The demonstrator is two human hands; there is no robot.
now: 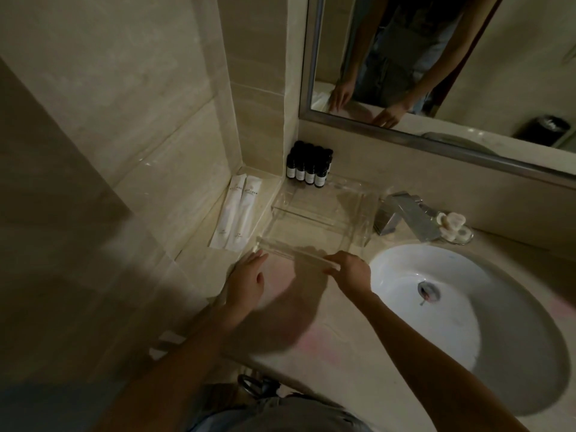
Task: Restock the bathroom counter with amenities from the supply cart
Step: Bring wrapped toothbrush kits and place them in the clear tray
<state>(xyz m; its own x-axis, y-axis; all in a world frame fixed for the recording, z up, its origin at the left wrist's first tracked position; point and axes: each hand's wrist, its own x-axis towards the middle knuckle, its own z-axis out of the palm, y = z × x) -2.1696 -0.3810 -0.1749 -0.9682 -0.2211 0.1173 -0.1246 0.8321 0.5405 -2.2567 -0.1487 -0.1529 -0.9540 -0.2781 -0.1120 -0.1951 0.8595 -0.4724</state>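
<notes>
The clear tray (294, 250) sits on the tabletop (343, 353) with both hands at its near rim. The left hand (247, 280) touches the 7 o'clock corner with straight fingers; the right hand (350, 271) curls round the rim at 5. White sachets (237, 210) crowd it at 9, dark bottles (308, 165) at 12 and the basin (467, 322) at 4. Bare tabletop lies at 6. The label print is too blurred to read.

The sink (461, 269) is gleaming as glossy white ceramic, its drain (428, 291) shining like metal. Left of the sink, the tray (324, 219) is showing clear, smooth plastic, and the counter (343, 369) is looking like polished beige stone. Behind the sink, the faucet (408, 218) is glinting as brushed metal. Farther left of the sink, the white wrappers (237, 210) are looking matt and the dark bottles (308, 168) are shining glossily
</notes>
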